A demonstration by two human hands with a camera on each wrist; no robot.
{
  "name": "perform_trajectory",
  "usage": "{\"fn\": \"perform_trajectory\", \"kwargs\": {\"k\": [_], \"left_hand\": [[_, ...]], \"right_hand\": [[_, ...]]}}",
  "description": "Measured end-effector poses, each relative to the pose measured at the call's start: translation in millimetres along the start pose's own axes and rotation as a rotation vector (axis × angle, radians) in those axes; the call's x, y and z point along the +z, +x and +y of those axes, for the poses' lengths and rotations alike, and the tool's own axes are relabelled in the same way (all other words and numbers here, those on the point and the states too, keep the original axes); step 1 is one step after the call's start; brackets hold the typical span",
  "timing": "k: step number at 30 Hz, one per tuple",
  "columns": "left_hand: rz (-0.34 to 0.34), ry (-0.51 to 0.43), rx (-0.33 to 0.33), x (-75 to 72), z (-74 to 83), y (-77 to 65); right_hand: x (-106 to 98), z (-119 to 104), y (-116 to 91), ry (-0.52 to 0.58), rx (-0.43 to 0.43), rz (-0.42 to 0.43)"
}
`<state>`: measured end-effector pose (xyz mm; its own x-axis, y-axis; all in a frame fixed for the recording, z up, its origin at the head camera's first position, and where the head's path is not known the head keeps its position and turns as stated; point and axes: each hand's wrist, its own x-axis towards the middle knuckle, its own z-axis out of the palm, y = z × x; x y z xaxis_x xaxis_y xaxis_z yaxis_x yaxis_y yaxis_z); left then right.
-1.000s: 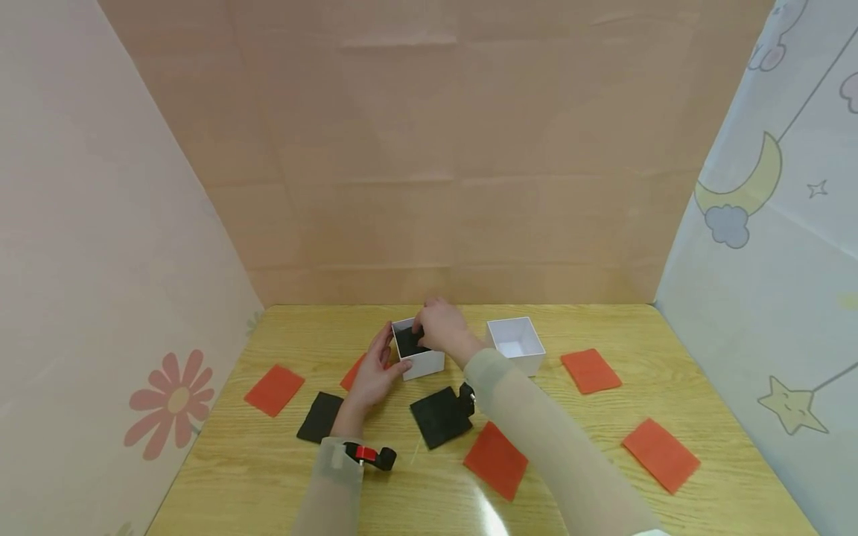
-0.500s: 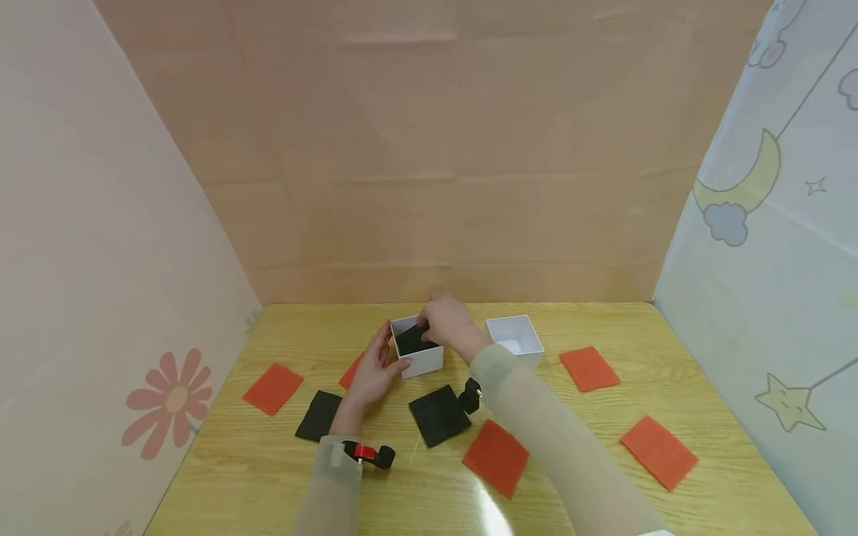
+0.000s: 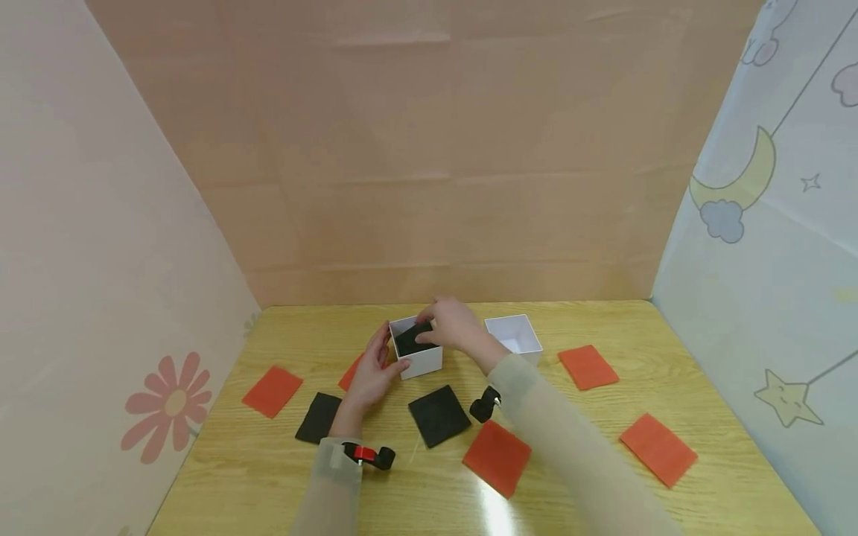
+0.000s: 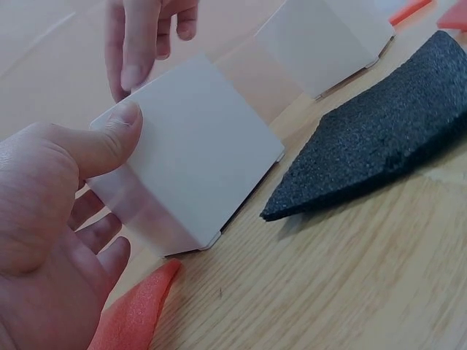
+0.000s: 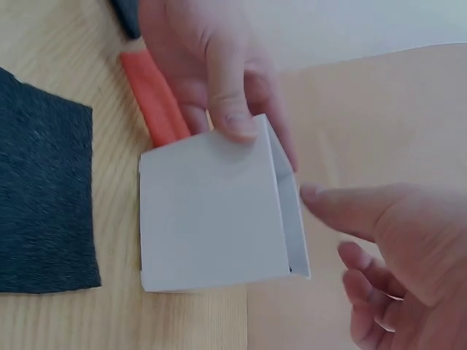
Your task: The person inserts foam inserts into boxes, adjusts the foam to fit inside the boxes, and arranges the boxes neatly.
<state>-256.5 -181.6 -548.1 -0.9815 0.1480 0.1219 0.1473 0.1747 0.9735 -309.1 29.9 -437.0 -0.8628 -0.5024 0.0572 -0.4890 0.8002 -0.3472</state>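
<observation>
My left hand (image 3: 367, 378) grips a white open-topped box (image 3: 422, 364), thumb on its front wall and fingers around the left side. Inside that box lies a black foam piece (image 3: 409, 342), seen from above in the head view. Over the box's right rim hovers my right hand (image 3: 459, 326), its thumb and fingers spread apart around the opening. In the right wrist view the right hand (image 5: 401, 248) shows nothing between thumb and loosely bent fingers; the thumb tip is close to the box's rim. Both wrist views hide the foam inside.
A second white box (image 3: 515, 332) stands to the right. Two black foam squares (image 3: 439, 417) lie on the wooden table in front, one partly behind the left wrist. Several red foam squares (image 3: 497, 458) are scattered left, right and front. A beige backdrop (image 3: 429, 186) rises behind.
My right hand has drawn slightly right, and its fingers have spread off the black foam in the box. The left hand keeps its grip on the box.
</observation>
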Motion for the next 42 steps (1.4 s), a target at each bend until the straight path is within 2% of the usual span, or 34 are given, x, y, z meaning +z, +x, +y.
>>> {"fn": "perform_trajectory", "kwargs": {"k": [3, 8, 17, 25, 33, 37, 42], "left_hand": [[0.0, 0.01, 0.01, 0.5, 0.3, 0.5], [0.016, 0.032, 0.023, 1.5, -1.4, 2.0], [0.032, 0.023, 0.013, 2.2, -0.8, 0.9], [0.033, 0.026, -0.016, 2.2, -1.3, 1.2], [0.028, 0.024, -0.021, 1.9, -0.4, 0.9], [0.028, 0.041, -0.029, 1.9, 0.7, 0.8], [0.029, 0.048, -0.03, 1.9, 1.1, 1.2]], "right_hand": [[-1.2, 4.9, -13.7, 0.131, -0.047, -0.002], [1.6, 7.2, -42.2, 0.267, -0.119, -0.004], [29.0, 26.5, -80.4, 0.356, -0.21, -0.023], [41.7, 39.6, -94.3, 0.308, -0.164, -0.087], [55.1, 42.7, -97.8, 0.152, -0.213, -0.2], [57.9, 42.2, -98.3, 0.126, -0.199, -0.245], [59.7, 39.9, -99.3, 0.104, -0.221, -0.252]]}}
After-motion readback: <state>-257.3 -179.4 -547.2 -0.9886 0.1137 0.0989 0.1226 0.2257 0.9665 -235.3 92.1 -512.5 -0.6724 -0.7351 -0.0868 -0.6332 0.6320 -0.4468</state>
